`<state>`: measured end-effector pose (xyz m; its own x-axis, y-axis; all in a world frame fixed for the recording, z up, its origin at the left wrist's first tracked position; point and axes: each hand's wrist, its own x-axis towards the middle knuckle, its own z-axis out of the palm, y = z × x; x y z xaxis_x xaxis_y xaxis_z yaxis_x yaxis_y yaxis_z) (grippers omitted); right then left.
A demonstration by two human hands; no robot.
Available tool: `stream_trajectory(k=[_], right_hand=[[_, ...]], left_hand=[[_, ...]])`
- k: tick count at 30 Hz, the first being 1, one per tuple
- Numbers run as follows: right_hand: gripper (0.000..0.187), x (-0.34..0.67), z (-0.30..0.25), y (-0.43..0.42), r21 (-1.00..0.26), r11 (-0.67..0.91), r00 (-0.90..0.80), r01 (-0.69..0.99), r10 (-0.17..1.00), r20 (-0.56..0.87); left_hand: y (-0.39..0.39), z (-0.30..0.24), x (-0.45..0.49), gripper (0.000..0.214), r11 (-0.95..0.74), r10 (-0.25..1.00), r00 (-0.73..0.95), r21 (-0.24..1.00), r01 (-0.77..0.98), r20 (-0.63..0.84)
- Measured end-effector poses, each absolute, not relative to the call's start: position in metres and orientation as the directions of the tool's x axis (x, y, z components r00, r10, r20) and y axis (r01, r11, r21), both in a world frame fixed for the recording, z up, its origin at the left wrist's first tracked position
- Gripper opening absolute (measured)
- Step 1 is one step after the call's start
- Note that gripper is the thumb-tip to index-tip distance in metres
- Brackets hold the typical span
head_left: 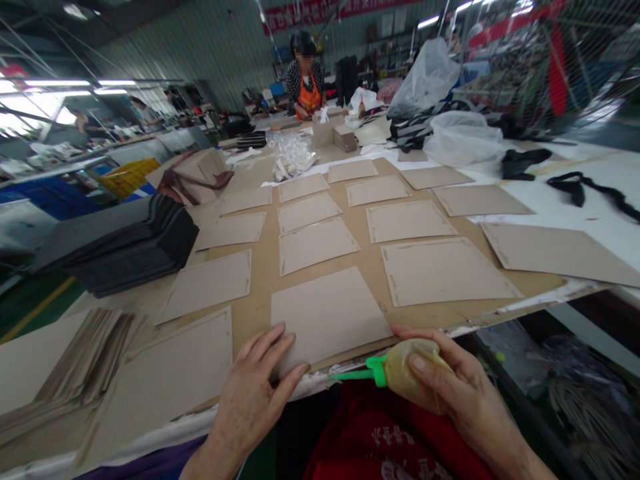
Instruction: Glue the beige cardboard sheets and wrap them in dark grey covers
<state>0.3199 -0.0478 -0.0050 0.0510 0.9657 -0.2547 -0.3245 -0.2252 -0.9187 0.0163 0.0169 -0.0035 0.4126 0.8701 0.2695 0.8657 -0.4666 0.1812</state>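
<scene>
My left hand (257, 390) lies with its fingers spread at the near left corner of a plain cardboard sheet (327, 313), fingertips touching it. Wrapped in my right hand (463, 383) is a glue bottle (413, 373) with yellowish contents and a green nozzle, tilted on its side. The nozzle points left, over the table's front edge. My right index finger reaches the sheet's near right corner. Just beyond lies a cardboard sheet (445, 273) with glue marks along its edges. Another sheet (175, 367) is left of my left hand.
Several more sheets lie in rows across the brown table (260, 293). At left are a stack of dark grey padded pieces (135, 240) and a pile of cardboard (75, 367). Plastic bags (465, 140) and black straps (595, 190) lie far right. A person in an orange apron (309, 93) stands opposite.
</scene>
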Motion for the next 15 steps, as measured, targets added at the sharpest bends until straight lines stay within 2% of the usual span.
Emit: stream_trajectory(k=[3, 7, 12, 15], right_hand=[[0.041, 0.324, -0.001, -0.047, -0.853, -0.223, 0.076, -0.471, 0.954, -0.291], [0.038, 0.330, 0.009, -0.041, -0.867, -0.204, 0.148, -0.454, 0.943, -0.299], [0.041, 0.331, 0.023, -0.036, -0.813, -0.217, 0.030, -0.540, 0.961, -0.276], [0.041, 0.329, 0.029, -0.038, -0.821, -0.194, -0.028, -0.537, 0.977, -0.213]], left_hand=[[0.016, -0.002, 0.016, 0.041, -0.473, 0.868, 0.416, 0.192, 0.860, 0.271], [0.015, 0.005, 0.021, 0.056, -0.435, 0.890, 0.391, 0.185, 0.881, 0.233], [0.010, 0.014, 0.043, 0.081, -0.327, 0.941, 0.309, 0.127, 0.936, 0.140], [0.009, 0.020, 0.059, 0.075, -0.264, 0.964, 0.259, 0.078, 0.961, 0.066]])
